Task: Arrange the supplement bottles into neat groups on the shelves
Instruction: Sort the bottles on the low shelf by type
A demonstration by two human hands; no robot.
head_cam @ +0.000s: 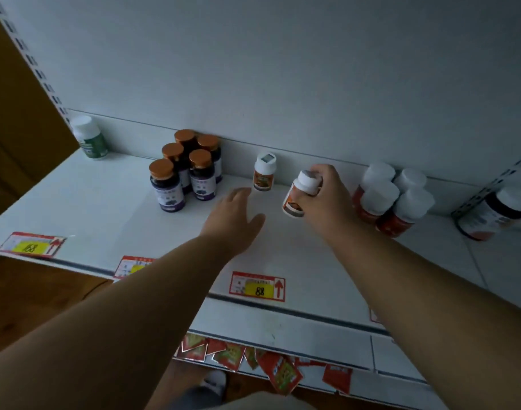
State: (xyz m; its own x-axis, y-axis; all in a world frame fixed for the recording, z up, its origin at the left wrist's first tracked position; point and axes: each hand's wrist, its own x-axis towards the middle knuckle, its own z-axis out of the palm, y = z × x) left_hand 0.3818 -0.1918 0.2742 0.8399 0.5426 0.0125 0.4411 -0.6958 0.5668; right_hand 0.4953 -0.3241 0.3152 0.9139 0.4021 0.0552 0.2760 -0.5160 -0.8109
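Shelf [111,208] of smooth white metal carried round plastic bottles. The right hand [327,199] gripped a small orange-labelled bottle [297,196] by its white cap, fingers curled round it, tilted just above the shelf. The left hand [238,220] hovered flat, fingers straight and loosely apart, near an upright matching bottle [264,173]. Five dark copper-capped bottles [185,173] clustered left; white-capped red bottles [392,199] stood right.

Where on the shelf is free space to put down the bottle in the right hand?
Beside the lone orange-label bottle, between the purple-label group and the red-label cluster, though the left hand hovers there. Those clusters are crowded.
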